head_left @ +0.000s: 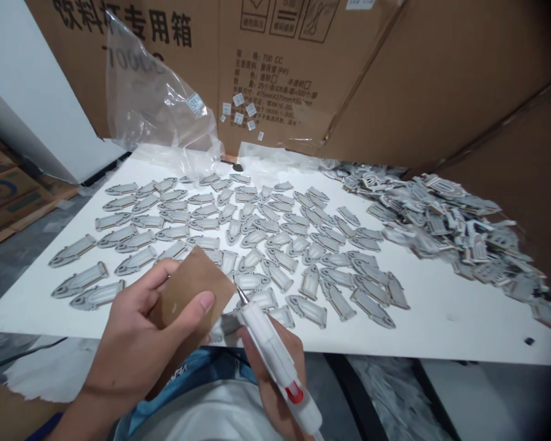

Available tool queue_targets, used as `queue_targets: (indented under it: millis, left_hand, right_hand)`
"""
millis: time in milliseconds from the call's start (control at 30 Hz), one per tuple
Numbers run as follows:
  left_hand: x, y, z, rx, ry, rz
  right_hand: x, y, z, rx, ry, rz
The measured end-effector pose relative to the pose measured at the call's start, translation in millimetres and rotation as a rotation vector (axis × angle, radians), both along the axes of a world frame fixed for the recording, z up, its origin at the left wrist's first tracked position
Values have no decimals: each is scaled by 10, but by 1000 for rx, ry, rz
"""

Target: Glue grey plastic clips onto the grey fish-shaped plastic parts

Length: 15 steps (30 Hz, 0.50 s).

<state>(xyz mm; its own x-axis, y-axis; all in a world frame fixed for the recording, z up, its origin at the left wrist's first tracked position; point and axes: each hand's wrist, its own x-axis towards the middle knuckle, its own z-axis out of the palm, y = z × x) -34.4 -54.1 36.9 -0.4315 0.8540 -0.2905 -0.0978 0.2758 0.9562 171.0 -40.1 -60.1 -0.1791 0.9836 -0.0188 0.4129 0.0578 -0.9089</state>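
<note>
A flat brown cardboard piece (190, 294) is held in my left hand (142, 334), the thumb pressed on its near face and the fingers behind it. My right hand (275, 361) is wrapped round a white glue gun (275, 349) with a red part near its rear. Its metal nozzle (242, 295) is at the right corner of the cardboard; whether they touch I cannot tell. Beyond my hands, many small grey boat-shaped pieces (310, 282) lie spread over the white table (422, 331).
A dense heap of similar grey pieces (441, 214) covers the table's right rear. Large cardboard boxes (275, 79) stand behind it. A clear plastic bag (160, 110) hangs at the back left, near small white labels (239, 118) stuck on a box. A dark chip (529, 341) lies near the right edge.
</note>
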Motion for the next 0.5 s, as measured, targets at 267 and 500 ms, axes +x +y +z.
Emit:
queue_targets:
  millis: [267,500]
  left_hand:
    - [35,-33,42,-16,90,10]
    - [74,-58,41,11,202,25]
  right_hand:
    - [34,49,-7,259,-108,179]
    - [10,60,51,333,-54,227]
